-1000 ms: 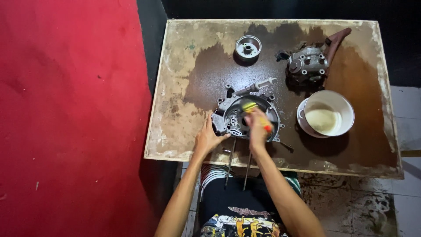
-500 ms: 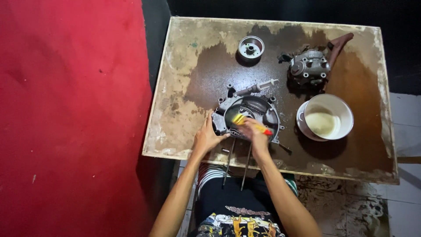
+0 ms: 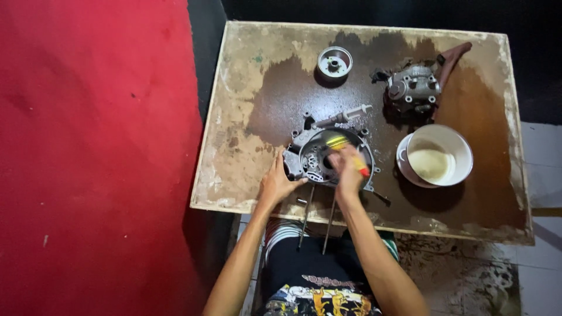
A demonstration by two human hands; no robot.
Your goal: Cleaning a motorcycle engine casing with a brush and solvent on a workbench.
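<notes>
Left hand (image 3: 280,182) lies flat with fingers spread against the engine case (image 3: 328,157) at the near edge of the stained counter (image 3: 234,152) — right hand (image 3: 346,169) is closed around a yellow-bristled brush (image 3: 345,153) inside it. White bowl (image 3: 436,155) just right.

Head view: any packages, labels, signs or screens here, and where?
None on the table: no package, label, sign or screen.
Printed graphic: on the person's dark clothing at the bottom edge, a yellow, white and red design; details too small to tell.
</notes>
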